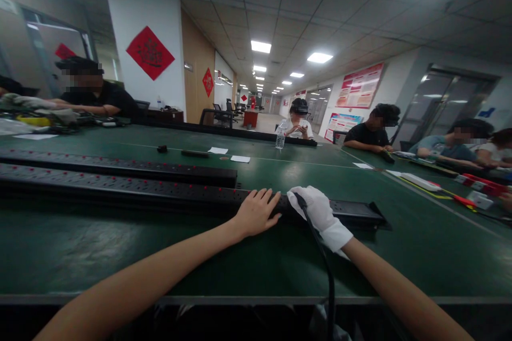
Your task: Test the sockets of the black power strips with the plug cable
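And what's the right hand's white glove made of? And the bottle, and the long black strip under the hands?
Glove: probably cloth, matte, since it wrinkles softly near the wrist.
Bottle: likely clear plastic, see-through with shiny glints.
Strip: painted metal or hard plastic; its faintly shiny black surface leaves that open.

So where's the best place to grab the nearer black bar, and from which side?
I'd likely take the nearer black bar by its right end, beyond the white-gloved right hand, coming from above on the near side. It lies flat, long and narrow, and the rear black bar stops short of that end. Its left end is out of view.
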A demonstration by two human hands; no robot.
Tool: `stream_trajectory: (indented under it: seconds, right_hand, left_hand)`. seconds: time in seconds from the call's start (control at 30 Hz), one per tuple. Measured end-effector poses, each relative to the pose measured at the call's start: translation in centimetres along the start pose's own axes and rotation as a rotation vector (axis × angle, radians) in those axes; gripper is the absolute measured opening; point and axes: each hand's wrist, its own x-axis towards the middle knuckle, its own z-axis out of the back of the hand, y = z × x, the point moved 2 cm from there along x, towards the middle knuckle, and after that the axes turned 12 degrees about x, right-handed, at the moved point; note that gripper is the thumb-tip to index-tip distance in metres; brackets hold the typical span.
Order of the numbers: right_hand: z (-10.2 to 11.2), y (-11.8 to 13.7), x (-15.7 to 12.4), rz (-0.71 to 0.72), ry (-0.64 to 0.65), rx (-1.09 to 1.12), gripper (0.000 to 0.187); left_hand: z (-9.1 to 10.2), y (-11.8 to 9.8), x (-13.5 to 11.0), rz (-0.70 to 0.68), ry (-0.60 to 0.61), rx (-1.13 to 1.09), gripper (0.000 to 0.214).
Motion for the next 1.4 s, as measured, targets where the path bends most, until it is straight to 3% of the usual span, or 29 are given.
stream_trajectory:
  seconds: [0.4, 0.7, 1.4]
  right_hand:
    - [0.0, -0.32, -0.08, -0.018, 0.011, 0.01, 0.031]
    - [0.25, -0.35, 0.25, 0.081, 0.057, 0.122, 0.023]
    - [0.03, -0.68, 0.2, 0.072, 0.103, 0.251, 0.021]
  left_hand:
    - [0.41, 0.08, -0.12, 0.007, 0.011, -0.021, 0.051]
    - [0.3, 0.1, -0.2, 0.005, 0.009, -0.021, 0.052]
    - [0.12, 0.06, -0.24, 0.018, -0.001, -0.026, 0.053]
